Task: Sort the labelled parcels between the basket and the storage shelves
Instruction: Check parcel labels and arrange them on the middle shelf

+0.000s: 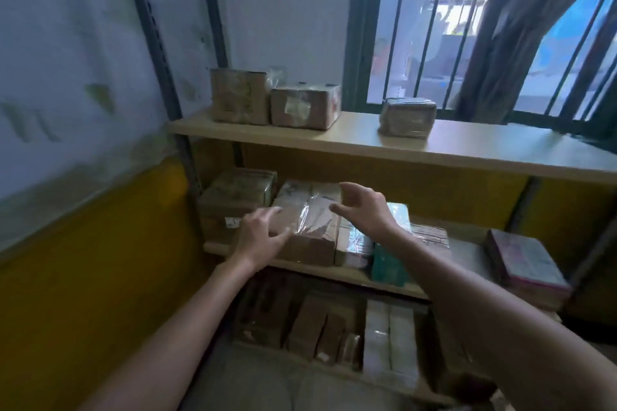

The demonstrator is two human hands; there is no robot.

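Observation:
A brown cardboard parcel wrapped in clear tape [309, 220] lies on the middle shelf [354, 272] of the storage rack. My left hand [258, 235] is at its left side, fingers apart, touching or just short of the box. Over the parcel's right end my right hand [365, 208] hovers with fingers spread and curled, holding nothing. More parcels sit around it: a darker box [233, 197] to the left, a taped one [354, 242] and a green one [392, 257] to the right. No basket is in view.
The top shelf [467, 147] carries two brown boxes [240, 95] [303, 107] at the left and a wrapped bundle [407, 117] near the barred window [467, 27]. A pink-topped parcel [524, 264] lies at the middle shelf's right end. Several parcels stand on the bottom shelf [334, 330].

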